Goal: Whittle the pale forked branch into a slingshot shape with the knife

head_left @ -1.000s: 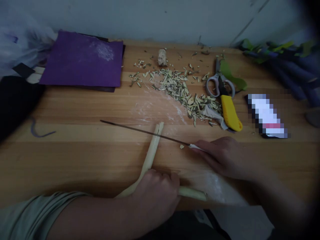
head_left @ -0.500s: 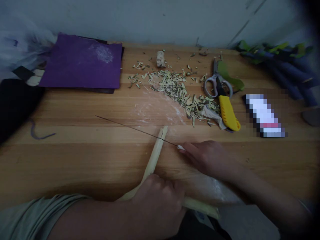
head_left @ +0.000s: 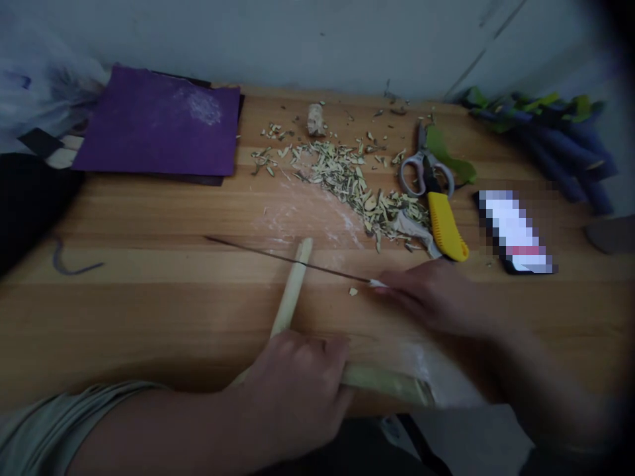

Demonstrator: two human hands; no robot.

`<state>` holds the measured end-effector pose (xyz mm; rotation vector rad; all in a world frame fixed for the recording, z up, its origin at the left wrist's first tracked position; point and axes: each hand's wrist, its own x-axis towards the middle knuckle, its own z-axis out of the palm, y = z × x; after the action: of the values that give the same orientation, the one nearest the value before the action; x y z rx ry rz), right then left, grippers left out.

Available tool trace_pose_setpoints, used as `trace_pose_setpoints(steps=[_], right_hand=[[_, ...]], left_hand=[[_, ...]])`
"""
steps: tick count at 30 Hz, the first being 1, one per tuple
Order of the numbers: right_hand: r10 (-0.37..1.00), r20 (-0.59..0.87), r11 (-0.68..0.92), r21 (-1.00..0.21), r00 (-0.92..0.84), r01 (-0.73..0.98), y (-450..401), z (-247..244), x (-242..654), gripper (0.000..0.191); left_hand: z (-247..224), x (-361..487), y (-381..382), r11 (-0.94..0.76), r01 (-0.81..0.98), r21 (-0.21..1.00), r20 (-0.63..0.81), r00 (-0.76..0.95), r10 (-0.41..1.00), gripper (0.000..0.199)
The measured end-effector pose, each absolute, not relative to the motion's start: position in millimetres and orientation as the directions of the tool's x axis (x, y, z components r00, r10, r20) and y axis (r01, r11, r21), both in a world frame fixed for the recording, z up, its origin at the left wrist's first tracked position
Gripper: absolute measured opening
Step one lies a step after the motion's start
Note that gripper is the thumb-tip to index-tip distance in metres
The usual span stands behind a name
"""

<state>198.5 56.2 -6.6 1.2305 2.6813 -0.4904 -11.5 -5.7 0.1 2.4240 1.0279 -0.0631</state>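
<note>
My left hand (head_left: 302,387) is wrapped round a pale, peeled forked stick (head_left: 292,291) near the front edge of the wooden table. One prong points away from me, and a thicker arm reaches right. In my right hand (head_left: 436,294) is the white end of a long thin dark file (head_left: 332,270), pinched by the fingers. The file lies across the prong just below its tip, pointing left. A small pale chip (head_left: 352,291) rests on the table between the file and my left hand.
Beyond the stick lie green-brown shavings (head_left: 342,178), scissors (head_left: 421,165), a yellow-handled cutter (head_left: 446,225) and a phone (head_left: 518,231). Purple sheets (head_left: 163,125) are at the back left, dark branches (head_left: 560,139) at the back right, and a short wood piece (head_left: 315,120) near the wall.
Both hands and the stick have shifted, the left hand slightly left and up. The file has slid right along the prong with my right hand. A small chip now shows on the table.
</note>
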Motion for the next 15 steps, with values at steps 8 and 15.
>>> trace_pose_setpoints(steps=[8, 15], right_hand=[[0.735, -0.226, 0.588, -0.258, -0.639, 0.767, 62.4, -10.3, 196.1, 0.036], [0.769, -0.131, 0.586, -0.249, -0.626, 0.771, 64.2, -15.3, 197.8, 0.034]], left_hand=[[0.7, -13.1, -2.2, -0.501, 0.699, 0.510, -0.227, 0.671, 0.706, 0.011], [2.2, -15.0, -2.0, -0.435, 0.668, 0.603, -0.161, 0.636, 0.754, 0.013]])
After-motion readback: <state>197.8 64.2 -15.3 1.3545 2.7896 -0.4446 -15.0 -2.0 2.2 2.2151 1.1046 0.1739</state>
